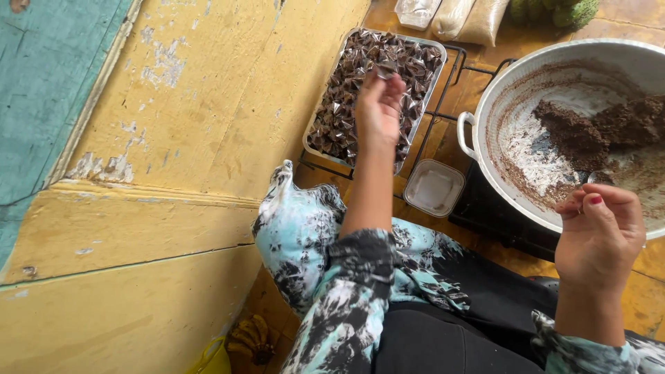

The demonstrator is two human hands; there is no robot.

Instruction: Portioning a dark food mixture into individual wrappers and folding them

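Note:
My left hand (pixel 379 104) reaches over a metal tray (pixel 320 118) and pinches a small wrapped brown piece (pixel 385 68) above it. The tray is filled with several brown pieces in clear triangular wrappers (pixel 343 104). My right hand (pixel 601 232) hovers near the rim of a large white metal bowl (pixel 485 131), fingers curled around a spoon whose end (pixel 597 178) shows just above them. Dark brown paste (pixel 589 128) lies in the bowl, with smears on its inside.
A small clear square container (pixel 434 187) sits between tray and bowl on a black wire rack (pixel 443 114). Clear bags of powder (pixel 457 17) and green fruit (pixel 554 12) lie at the top. A yellow wall (pixel 173 173) rises on the left. Bananas (pixel 251 338) lie below.

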